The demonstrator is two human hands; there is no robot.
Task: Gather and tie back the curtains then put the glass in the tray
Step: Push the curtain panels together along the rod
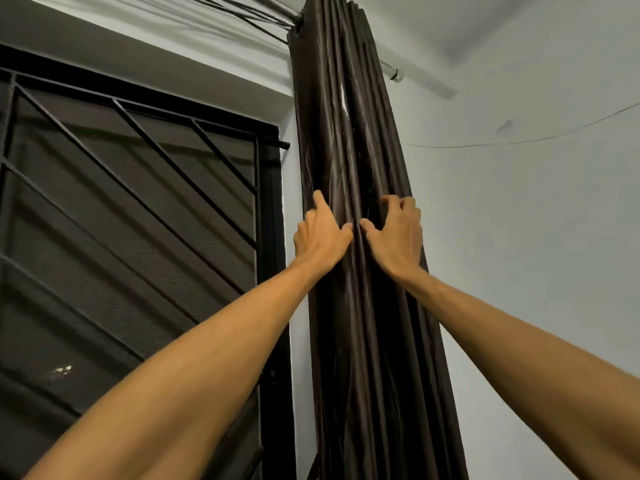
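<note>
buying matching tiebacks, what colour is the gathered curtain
Dark brown, slightly shiny curtain; the head view shows it best.

A black metal grille (138,188) with slanting bars is covering the dark window on the left; its black frame (270,271) is standing against the pale wall (536,237); a short black bar (282,144) is sticking out at the frame's upper corner; dark cables (242,15) are running together along the top; a thin wire (519,142) is sagging across the right-hand wall; a pale rod end (396,75) is jutting out above it.
</note>
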